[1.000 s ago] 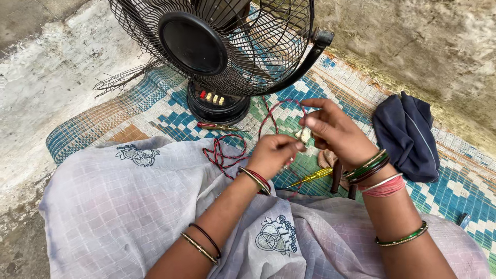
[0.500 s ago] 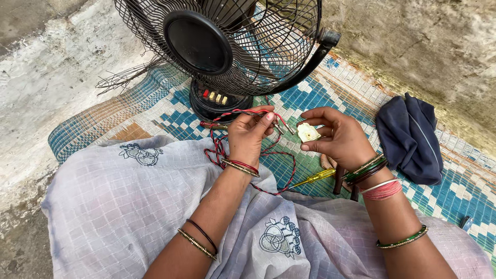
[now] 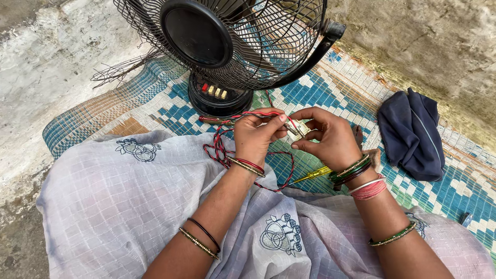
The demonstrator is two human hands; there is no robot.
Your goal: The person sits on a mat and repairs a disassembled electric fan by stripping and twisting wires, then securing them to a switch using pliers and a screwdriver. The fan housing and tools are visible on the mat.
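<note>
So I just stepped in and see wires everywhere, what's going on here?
A person sits on a woven blue mat in front of a black table fan. The left hand pinches a twisted red-and-black wire, bringing its end to a small pale part held in the right hand. A yellow-handled screwdriver lies on the mat below the hands, and a dark blue cloth sits to the right.

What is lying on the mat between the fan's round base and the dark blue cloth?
In the head view, between the fan base and the blue cloth, the right hand holds a small pale part above the woven mat.
</note>
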